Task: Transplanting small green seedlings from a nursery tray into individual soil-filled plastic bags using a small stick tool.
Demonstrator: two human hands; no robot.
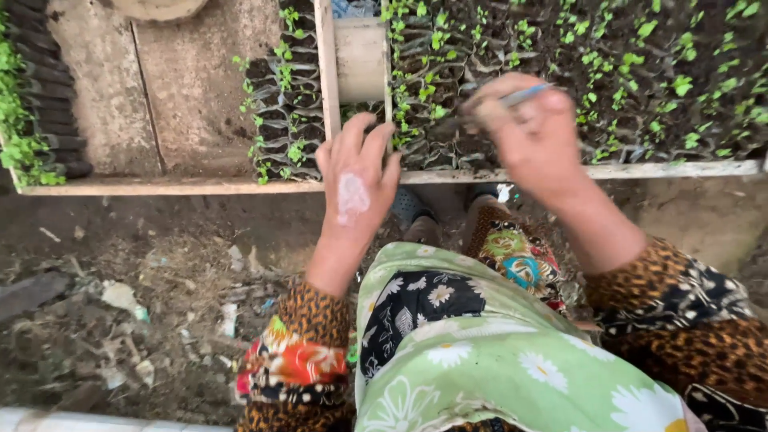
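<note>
Wooden framing [240,186] is edging a nursery bed packed with dark soil bags, most already showing green seedlings [640,80]. Just inside that frame, the left hand [356,180] is resting with fingers spread, holding nothing. Farther in, the right hand [532,132] is clenching a thin bluish stick [524,96] over the bags; several near it are looking bare.

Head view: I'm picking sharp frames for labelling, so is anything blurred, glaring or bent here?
Head view: the right hand and the thin blue tool it grips are smeared by motion blur; the left hand and the seedlings are sharper; light is soft and even, with no hard shadows or glare; the wooden edge bows slightly, a wide-lens distortion.
</note>
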